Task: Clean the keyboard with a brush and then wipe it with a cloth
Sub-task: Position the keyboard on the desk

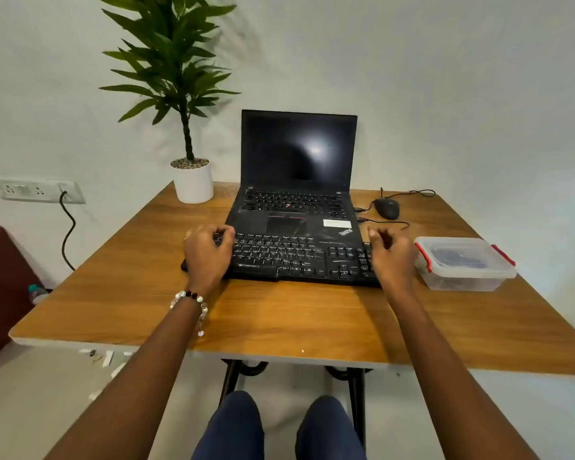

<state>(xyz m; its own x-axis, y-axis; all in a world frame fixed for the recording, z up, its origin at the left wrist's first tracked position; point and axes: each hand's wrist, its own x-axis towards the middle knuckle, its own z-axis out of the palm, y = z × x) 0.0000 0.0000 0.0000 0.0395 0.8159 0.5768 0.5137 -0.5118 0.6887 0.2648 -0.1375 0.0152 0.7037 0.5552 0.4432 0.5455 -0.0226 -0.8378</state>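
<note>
A black external keyboard lies on the wooden table, its far edge resting on the front of an open black laptop. My left hand covers the keyboard's left end with fingers curled over it. At the right end my right hand curls over the edge in the same way. Both hands appear to grip the keyboard by its ends. No brush or loose cloth shows; a clear plastic box with red clips holds something dark, which I cannot identify.
A potted plant stands at the table's back left. A black wired mouse lies right of the laptop, with cables trailing. A wall socket with a black cord is at the left. My knees show below the table's front edge.
</note>
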